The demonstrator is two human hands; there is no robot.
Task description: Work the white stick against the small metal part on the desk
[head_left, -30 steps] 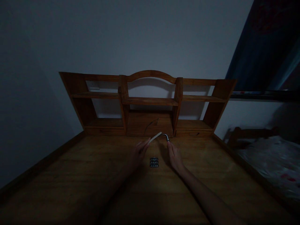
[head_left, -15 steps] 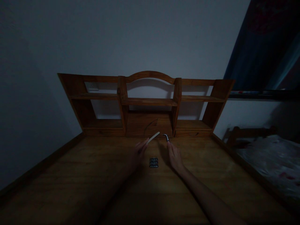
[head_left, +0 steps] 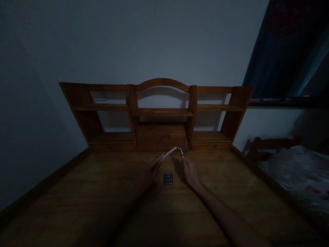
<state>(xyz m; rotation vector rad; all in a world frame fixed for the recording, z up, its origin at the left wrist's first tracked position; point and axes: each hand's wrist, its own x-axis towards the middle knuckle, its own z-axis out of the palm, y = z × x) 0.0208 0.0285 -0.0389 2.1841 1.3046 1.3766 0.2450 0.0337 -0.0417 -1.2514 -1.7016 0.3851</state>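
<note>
My left hand [head_left: 150, 168] is closed round the lower end of a slim, pale candle-like stick [head_left: 170, 152], which slants up to the right. In my right hand [head_left: 190, 171], also closed, is a lighter with a bent metal neck [head_left: 181, 151]. The neck's tip is right by the upper end of the stick; whether they touch I cannot tell, and no flame shows. Between and below my hands, a small dark object with three rows of silvery spots [head_left: 168, 179] lies on the wooden desk [head_left: 164, 219].
A wooden shelf unit [head_left: 161, 112] with several compartments stands along the desk's back edge, against a pale wall [head_left: 154, 41]. Raised wooden edges [head_left: 272, 181] run down the desk's sides. A plastic-covered heap [head_left: 295, 168] and a dark curtain [head_left: 277, 51] are on the right. The room is dim.
The gap between the stick's upper end and the lighter's tip has closed to almost nothing. The view has shifted slightly.
</note>
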